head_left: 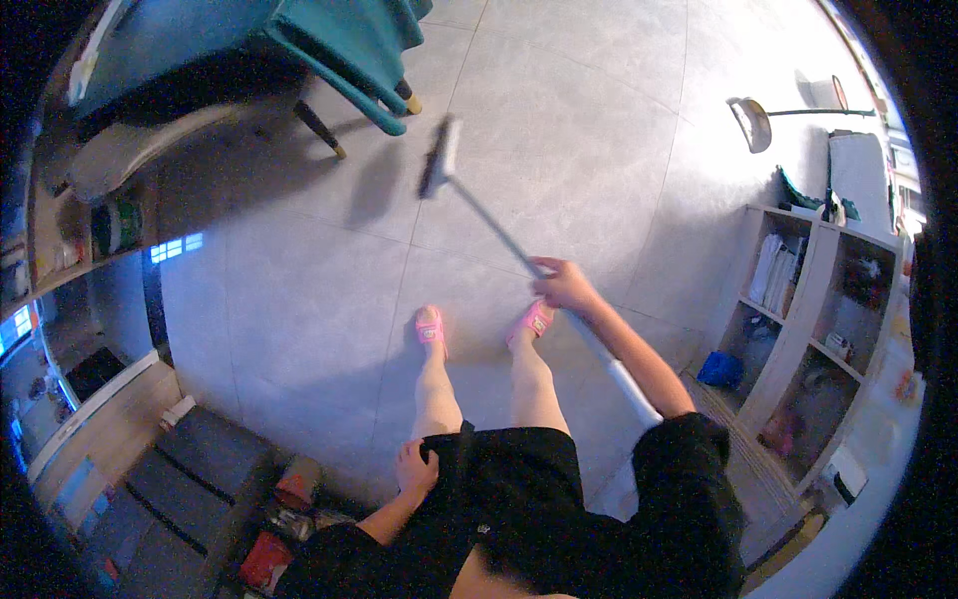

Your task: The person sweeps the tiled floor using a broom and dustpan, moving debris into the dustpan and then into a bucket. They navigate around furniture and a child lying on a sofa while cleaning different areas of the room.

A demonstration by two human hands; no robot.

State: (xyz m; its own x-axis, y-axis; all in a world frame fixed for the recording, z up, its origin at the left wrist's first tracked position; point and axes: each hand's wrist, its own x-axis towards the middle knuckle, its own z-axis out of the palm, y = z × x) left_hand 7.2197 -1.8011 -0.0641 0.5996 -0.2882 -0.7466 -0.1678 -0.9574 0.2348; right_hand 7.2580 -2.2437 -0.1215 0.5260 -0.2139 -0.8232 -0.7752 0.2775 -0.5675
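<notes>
A broom (491,220) slants across the middle of the view. Its white head with dark bristles (440,160) is on the grey tiled floor, close to the legs of a green-covered chair. My right hand (565,287) is closed around the grey handle, partway up. The white upper end of the handle (632,391) runs back along my right forearm and goes out of sight at my black sleeve. My left hand (416,470) rests against the black shorts at my left thigh, its fingers loosely bent and partly hidden, with no tool visible in it.
A green-covered chair (344,60) stands at the upper left. To the right is an open cubby shelf (788,329) with a blue bag (720,370). Behind it stands a D-shaped pan on a dark pole (750,125). A grey cushioned bench (190,489) lies lower left.
</notes>
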